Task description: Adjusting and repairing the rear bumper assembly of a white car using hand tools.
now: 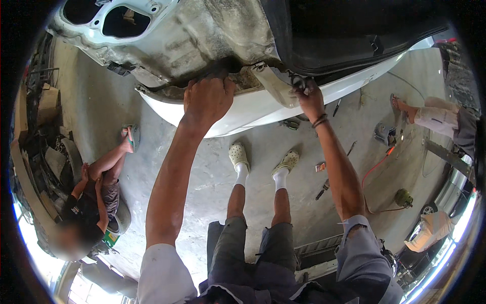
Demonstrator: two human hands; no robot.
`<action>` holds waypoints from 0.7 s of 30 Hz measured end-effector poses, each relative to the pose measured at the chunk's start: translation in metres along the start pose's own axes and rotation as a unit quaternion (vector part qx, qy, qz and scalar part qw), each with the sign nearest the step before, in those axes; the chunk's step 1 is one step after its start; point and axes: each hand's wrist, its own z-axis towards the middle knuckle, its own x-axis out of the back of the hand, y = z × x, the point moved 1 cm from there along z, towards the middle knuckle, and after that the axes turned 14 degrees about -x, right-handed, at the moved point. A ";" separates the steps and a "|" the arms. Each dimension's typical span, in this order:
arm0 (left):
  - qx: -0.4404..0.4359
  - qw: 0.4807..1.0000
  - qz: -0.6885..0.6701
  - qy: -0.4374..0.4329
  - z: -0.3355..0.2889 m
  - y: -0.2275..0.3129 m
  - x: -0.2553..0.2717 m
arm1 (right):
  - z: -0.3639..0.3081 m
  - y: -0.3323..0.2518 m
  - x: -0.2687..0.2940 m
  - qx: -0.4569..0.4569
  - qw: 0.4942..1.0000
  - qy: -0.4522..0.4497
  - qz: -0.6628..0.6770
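Observation:
A stained white car body point(223, 35) fills the upper middle, with a white bumper-like panel point(243, 112) along its lower edge. My left hand point(210, 99) reaches over this panel into the dark gap behind it. Its fingers are curled and their tips are hidden there, so what they grip does not show. At the right end of a pale bracket point(273, 86), my right hand point(309, 99) is closed around a small dark, ring-shaped part point(298, 82). The kind of that part is not clear.
Someone sits at the left point(91, 202); another person's leg point(430, 116) shows at the right. On the concrete floor lie hand tools point(322, 189), a dark box point(386, 134), a red hose point(365, 177) and a green canister point(403, 198). Car parts point(55, 162) are piled left.

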 end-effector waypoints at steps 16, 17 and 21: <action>-0.006 1.000 0.022 0.021 -0.001 0.006 0.004 | -0.005 -0.002 -0.023 0.163 0.890 0.245 -0.347; -0.003 0.999 0.015 0.034 -0.001 0.005 0.003 | -0.010 0.003 -0.028 0.197 0.836 0.337 -0.386; 0.003 1.000 0.017 0.011 0.000 0.003 0.000 | -0.019 0.001 -0.031 0.011 0.995 0.096 0.000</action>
